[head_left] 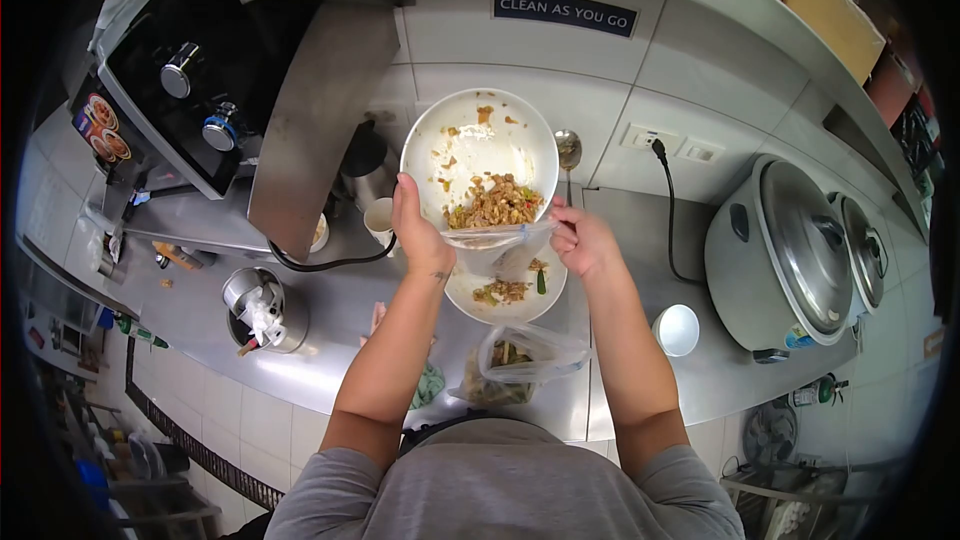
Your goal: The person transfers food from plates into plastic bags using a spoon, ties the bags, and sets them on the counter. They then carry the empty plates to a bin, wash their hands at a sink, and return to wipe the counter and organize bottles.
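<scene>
My left hand (422, 227) grips the left rim of a white plate (520, 145), which is tipped toward me. Chopped brown food (497, 202) has gathered at its lower edge, with smears and bits higher up. Right at that edge is the mouth of a clear plastic bag (503, 258), pinched by the fingers of my right hand (584, 242). A second white plate (520, 313) lies below on the counter, with food scraps and a green piece on it, partly hidden by the bag. Closer to my body stands another clear bag (500, 372) with food inside.
To the right are a large rice cooker (745, 265), a white bowl (676, 330) and a black power cord (668, 210). A spoon (568, 150) rests behind the plate. At left are a mug (379, 218), a metal container (290, 325) and a microwave (170, 130).
</scene>
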### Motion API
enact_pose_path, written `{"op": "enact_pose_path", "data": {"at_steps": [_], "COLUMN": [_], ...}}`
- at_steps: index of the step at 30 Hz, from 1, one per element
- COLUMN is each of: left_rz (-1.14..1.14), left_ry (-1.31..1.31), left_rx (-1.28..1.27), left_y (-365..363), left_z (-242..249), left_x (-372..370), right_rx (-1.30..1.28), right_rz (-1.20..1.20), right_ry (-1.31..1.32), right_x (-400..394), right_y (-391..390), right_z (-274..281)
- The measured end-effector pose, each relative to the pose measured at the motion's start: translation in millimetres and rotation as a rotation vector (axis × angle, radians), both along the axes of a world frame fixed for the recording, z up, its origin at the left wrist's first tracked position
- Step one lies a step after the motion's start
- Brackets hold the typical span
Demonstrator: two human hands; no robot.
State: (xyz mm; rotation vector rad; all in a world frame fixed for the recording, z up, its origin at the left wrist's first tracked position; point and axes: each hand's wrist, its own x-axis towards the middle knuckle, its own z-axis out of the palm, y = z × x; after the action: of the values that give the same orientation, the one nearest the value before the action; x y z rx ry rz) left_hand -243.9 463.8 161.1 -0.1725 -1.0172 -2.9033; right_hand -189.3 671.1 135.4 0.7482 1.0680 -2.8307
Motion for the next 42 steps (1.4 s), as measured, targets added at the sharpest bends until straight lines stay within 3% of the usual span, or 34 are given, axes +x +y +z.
{"op": "enact_pose_path", "data": {"at_steps": [7,11,19,23,27,30,36,40,42], "left_rz": [-0.124,-0.132,-0.177,-0.045,-0.113,-0.046,0.085,-0.104,-0.099], "left_ry": [-0.011,0.207,0.384,0.580,0.418,0.474,0.674,0.506,0.555], "left_rx": [-0.084,-0.191,-0.248,-0.436,-0.364,-0.514,-0.531,-0.421,-0.456], "left_y": [-4.7,-9.6,-8.0,-7.9,-5.1,-5.5,-3.7,-6.0,-7.6], "left_z": [-18.5,-5.1,11.4,1.2,-9.3,-13.8,-0.8,-3.1,2.0], "left_x": [-0.6,0.8,13.4,16.6,16.2,16.1,18.6,22.9,16.2], "right_rx": [0.008,0.273,0.397,0.471,0.505,0.522,0.576,0.597,0.593], "right_rz": [-0.075,-0.155,-0.286,-0.343,-0.385,-0.407,-0.421,-0.392,-0.378], "right_ry": [0.149,0.284,0.420,0.416,0.440,0.468,0.499,0.495,0.513], "right_x": [4.4,17.0,30.7,40.0,47.4,47.7,36.5,34.2,27.7], "right_y": [1.9,-10.6,-22.5,-21.3,-22.8,-20.7,-13.2,-9.5,-7.1], "right_z": [21.9,36.2,43.6,34.6,26.5,30.7,44.3,35.6,38.4]}}
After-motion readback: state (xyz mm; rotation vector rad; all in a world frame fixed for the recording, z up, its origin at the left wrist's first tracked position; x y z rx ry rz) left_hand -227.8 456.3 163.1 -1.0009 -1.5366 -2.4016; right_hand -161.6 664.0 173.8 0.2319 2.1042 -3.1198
